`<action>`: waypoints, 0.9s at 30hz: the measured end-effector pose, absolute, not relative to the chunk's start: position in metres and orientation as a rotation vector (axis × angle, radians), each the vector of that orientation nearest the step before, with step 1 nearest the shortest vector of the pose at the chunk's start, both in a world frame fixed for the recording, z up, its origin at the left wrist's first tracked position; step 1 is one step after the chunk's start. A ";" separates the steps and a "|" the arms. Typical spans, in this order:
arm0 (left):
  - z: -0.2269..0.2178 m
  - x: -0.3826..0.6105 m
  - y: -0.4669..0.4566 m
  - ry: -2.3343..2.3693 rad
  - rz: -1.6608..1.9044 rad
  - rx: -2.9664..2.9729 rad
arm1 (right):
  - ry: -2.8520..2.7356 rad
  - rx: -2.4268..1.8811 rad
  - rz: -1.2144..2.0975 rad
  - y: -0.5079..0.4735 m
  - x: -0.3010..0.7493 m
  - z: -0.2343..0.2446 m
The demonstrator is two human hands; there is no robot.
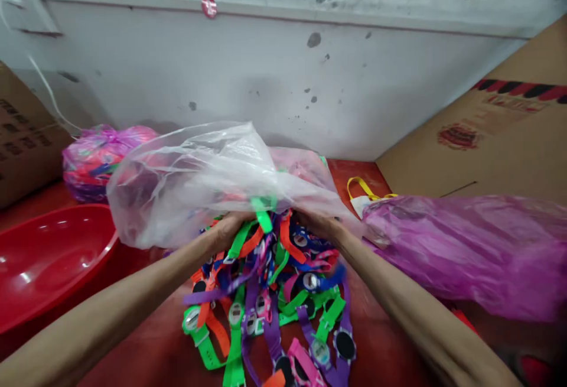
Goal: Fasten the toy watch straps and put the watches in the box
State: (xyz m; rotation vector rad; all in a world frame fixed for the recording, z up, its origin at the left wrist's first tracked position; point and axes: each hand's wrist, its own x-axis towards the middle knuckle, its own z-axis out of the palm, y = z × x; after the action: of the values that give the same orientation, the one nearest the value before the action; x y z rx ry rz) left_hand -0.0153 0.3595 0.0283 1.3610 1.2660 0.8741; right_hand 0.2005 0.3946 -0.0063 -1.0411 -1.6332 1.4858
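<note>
Left hand [224, 232] and right hand [319, 224], fingers hidden so their closure can't be told, sit at the limp, slippery bag [190, 180] mouth above light, floppy watches [266, 298].

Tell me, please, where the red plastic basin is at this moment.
In the head view, the red plastic basin sits at the left edge, beside the clear plastic bag and above the person's left forearm, just below the purple-pink bundle.

A tangled heap of plastic wristwatches [266, 298] with green, purple, orange and pink straps lies at the mouth of a crumpled clear plastic bag [195, 186].
</note>
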 end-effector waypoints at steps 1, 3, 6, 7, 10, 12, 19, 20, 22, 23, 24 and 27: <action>0.028 -0.016 0.349 1.233 0.855 1.337 | -1.692 -1.017 1.537 0.386 0.202 -0.001; 0.028 -0.018 0.327 1.165 0.800 1.300 | -1.851 -0.991 1.568 0.373 0.207 0.011; 0.027 -0.025 0.299 1.117 0.669 1.350 | -2.106 -1.002 1.443 0.360 0.214 0.027; 0.026 -0.027 0.290 1.127 0.622 1.404 | -2.179 -1.003 1.408 0.358 0.216 0.030; 0.019 -0.034 0.264 1.233 0.539 1.658 | -2.365 -1.190 1.177 0.353 0.221 0.024; 0.011 -0.041 0.248 1.350 0.529 1.916 | -2.360 -1.466 0.874 0.350 0.225 0.014; -0.014 -0.072 0.205 1.637 0.422 2.326 | -2.198 -1.785 0.460 0.326 0.237 0.003; -0.014 -0.075 0.203 1.660 0.471 2.253 | -2.196 -1.802 0.441 0.322 0.236 0.006; -0.012 -0.081 0.203 1.706 0.610 2.045 | -2.188 -1.818 0.457 0.312 0.235 0.010; -0.010 -0.084 0.205 1.732 0.678 1.919 | -2.166 -1.798 0.498 0.306 0.233 0.012; -0.009 -0.086 0.207 1.762 0.740 1.775 | -2.128 -1.750 0.564 0.301 0.232 0.013; -0.008 -0.092 0.216 1.829 0.913 1.294 | -1.920 -1.503 0.852 0.281 0.232 0.014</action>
State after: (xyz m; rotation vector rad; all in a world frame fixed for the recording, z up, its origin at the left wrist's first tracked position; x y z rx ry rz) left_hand -0.0923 0.2159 -0.0075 1.2940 1.8287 0.9131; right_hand 0.2324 0.2805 0.0139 -1.5028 -1.9200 0.8516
